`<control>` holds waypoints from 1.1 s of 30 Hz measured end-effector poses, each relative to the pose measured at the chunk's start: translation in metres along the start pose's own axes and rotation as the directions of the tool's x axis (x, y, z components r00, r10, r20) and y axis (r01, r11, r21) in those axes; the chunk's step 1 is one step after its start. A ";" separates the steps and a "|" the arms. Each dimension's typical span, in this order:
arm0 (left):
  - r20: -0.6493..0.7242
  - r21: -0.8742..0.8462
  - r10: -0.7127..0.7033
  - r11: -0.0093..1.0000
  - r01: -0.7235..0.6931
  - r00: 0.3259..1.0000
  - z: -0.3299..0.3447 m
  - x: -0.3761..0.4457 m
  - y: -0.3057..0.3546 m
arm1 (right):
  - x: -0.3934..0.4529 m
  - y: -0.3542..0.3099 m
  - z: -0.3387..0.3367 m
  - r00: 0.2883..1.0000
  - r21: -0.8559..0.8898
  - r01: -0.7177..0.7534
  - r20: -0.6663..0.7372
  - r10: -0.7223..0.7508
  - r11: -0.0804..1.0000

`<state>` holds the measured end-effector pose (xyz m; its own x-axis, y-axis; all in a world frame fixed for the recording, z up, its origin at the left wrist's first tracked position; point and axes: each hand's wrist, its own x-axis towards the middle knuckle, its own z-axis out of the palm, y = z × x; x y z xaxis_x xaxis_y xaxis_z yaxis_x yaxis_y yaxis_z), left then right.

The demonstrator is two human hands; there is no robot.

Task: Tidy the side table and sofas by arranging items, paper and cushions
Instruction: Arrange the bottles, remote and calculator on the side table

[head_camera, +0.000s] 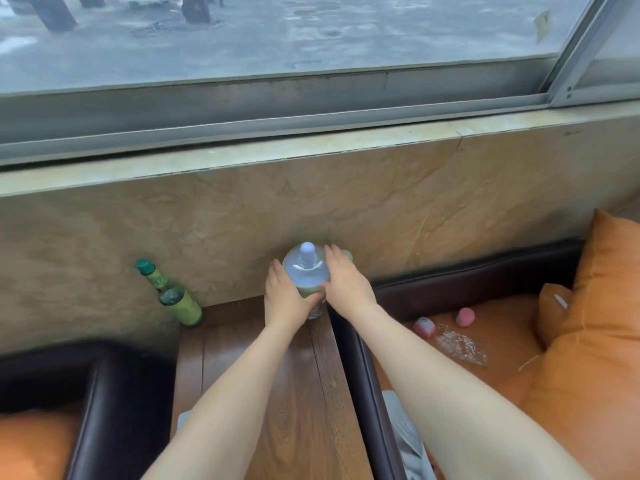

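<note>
While both hands [320, 289] clasp it, bottle [306, 271] stands btwn them — upright.

Window [277, 39], sliding, grey metal frame [242, 112]; wet pavement outside. Sill [311, 147], pale stone. Wall [346, 202] below, tan marble-look panels, one seam running down right of centre.

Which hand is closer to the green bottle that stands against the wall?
Left. The left hand grips the clear bottle, to the right of the green bottle. The right hand holds the clear bottle's far side, further away.
</note>
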<state>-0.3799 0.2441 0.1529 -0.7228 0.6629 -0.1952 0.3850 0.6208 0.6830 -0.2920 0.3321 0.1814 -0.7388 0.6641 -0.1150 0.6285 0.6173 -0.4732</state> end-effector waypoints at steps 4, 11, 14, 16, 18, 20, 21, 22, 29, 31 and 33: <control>0.076 0.181 0.093 0.978 -0.105 0.993 -0.013 -0.021 -0.006 | -0.018 0.001 -0.003 0.998 -0.066 -0.060 0.024 0.062 0.996; 0.192 0.474 0.179 0.844 -0.251 0.965 -0.037 -0.054 0.003 | -0.048 -0.016 -0.008 0.996 -0.155 -0.071 0.050 0.080 0.985; 0.230 0.623 0.258 0.701 -0.346 0.938 -0.039 -0.073 0.002 | -0.067 -0.024 -0.005 0.991 -0.130 -0.110 0.057 0.119 0.985; 0.254 0.615 0.250 0.704 -0.356 0.934 -0.039 -0.084 0.003 | -0.082 -0.027 -0.004 0.987 -0.110 -0.138 0.064 0.146 0.984; 0.272 0.577 0.240 0.734 -0.358 0.932 -0.039 -0.095 0.009 | -0.098 -0.029 -0.006 0.984 -0.118 -0.152 0.070 0.161 0.981; 0.284 0.552 0.256 0.744 -0.376 0.924 -0.038 -0.109 0.014 | -0.113 -0.028 -0.009 0.982 -0.114 -0.170 0.059 0.177 0.979; 0.294 0.542 0.270 0.743 -0.393 0.917 -0.036 -0.116 0.016 | -0.122 -0.026 -0.012 0.981 -0.106 -0.183 0.048 0.188 0.977; 0.307 0.533 0.283 0.739 -0.411 0.909 -0.034 -0.123 0.017 | -0.130 -0.024 -0.014 0.979 -0.098 -0.198 0.037 0.202 0.975; 0.405 0.485 0.372 0.687 -0.541 0.835 -0.002 -0.161 0.033 | -0.183 0.012 -0.019 0.941 -0.056 -0.339 -0.018 0.338 0.939; 0.436 0.483 0.371 0.672 -0.561 0.820 0.013 -0.164 0.036 | -0.192 0.027 -0.013 0.929 -0.056 -0.371 -0.008 0.371 0.927; 0.467 0.487 0.353 0.662 -0.569 0.811 0.029 -0.162 0.041 | -0.193 0.044 -0.007 0.917 -0.046 -0.397 0.015 0.398 0.917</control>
<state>-0.2309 0.1743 0.1920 -0.1818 0.9521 -0.2457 0.9460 0.2376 0.2207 -0.1199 0.2339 0.1890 -0.4311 0.8485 -0.3069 0.8806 0.3215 -0.3480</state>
